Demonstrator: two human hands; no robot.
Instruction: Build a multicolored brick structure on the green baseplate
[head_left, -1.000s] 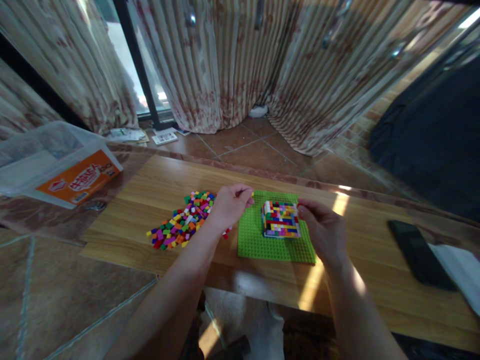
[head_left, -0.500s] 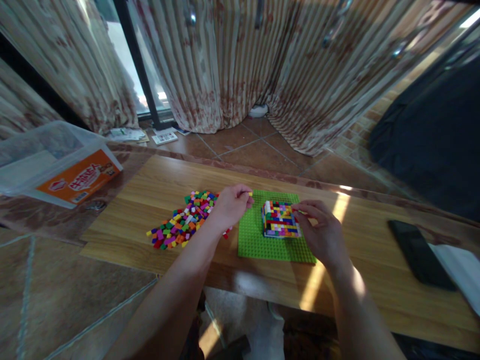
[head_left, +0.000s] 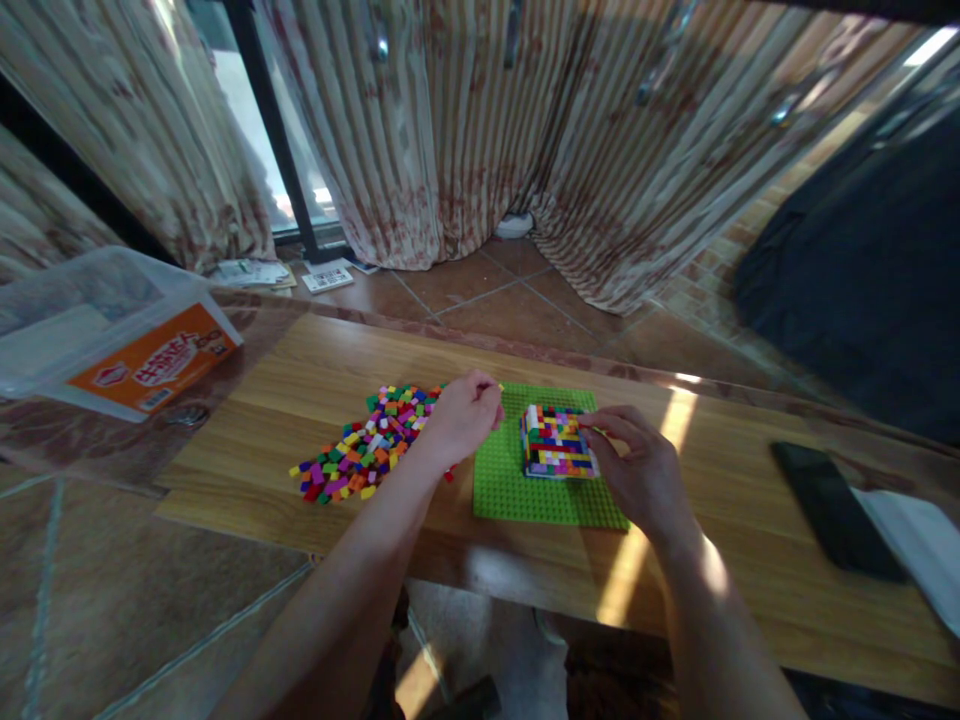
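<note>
A small block of multicoloured toy bricks [head_left: 559, 445] stands on a green studded baseplate [head_left: 510, 500]. At its far right corner is my right hand [head_left: 637, 465], thumb and fingers pinched on a toy brick that they mostly cover. My left hand [head_left: 465, 412] hovers between the brick pile and the baseplate's left edge. Its fingers are closed, and a bit of a yellow toy brick [head_left: 501, 387] peeks out at the fingertips. Loose toy bricks [head_left: 360, 455] in many colours lie spread to the left, partly behind my left hand and forearm.
The wooden table [head_left: 262, 440] carries a black phone [head_left: 832, 510] and a white sheet [head_left: 911, 540] at right. A clear plastic box [head_left: 112, 330] with an orange label stands at far left. Striped curtains [head_left: 450, 150] hang behind; a dark covered bulk [head_left: 862, 260] is at right.
My right hand has shifted slightly left along the block's far right corner. The left hand has turned a little, and its yellow brick shows less. The view has moved slightly.
</note>
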